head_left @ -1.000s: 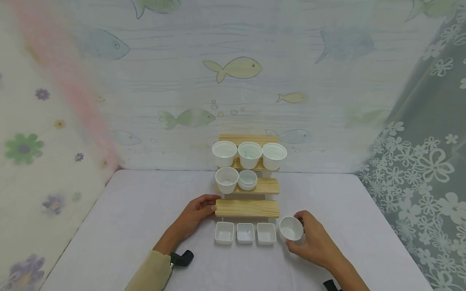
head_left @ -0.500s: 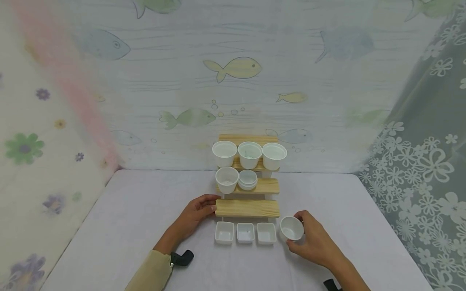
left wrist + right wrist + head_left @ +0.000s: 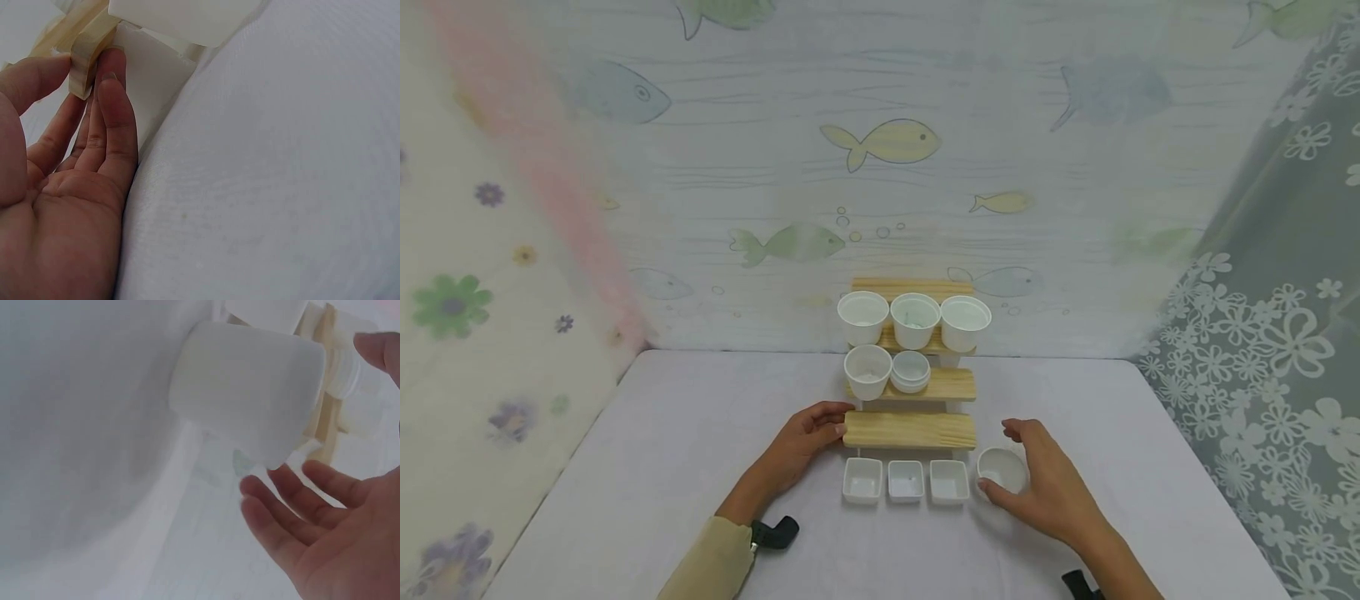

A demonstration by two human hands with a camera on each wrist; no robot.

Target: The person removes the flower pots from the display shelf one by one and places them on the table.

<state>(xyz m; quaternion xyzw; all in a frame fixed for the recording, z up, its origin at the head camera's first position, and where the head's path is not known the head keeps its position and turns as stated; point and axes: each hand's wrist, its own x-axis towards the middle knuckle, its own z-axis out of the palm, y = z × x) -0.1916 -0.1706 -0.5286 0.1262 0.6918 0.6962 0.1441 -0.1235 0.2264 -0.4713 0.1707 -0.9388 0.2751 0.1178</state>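
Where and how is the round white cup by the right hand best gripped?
Probably by the upper side wall of the round white cup, with the right hand coming from the cup's right, thumb nearer the person and fingers on the far side. It stands upright, its smooth wall exposed there, while a square white dish sits close on its left.

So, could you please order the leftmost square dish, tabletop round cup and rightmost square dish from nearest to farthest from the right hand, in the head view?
1. Round cup, at the right hand.
2. Rightmost square dish, left of the cup.
3. Leftmost square dish, row's far end.
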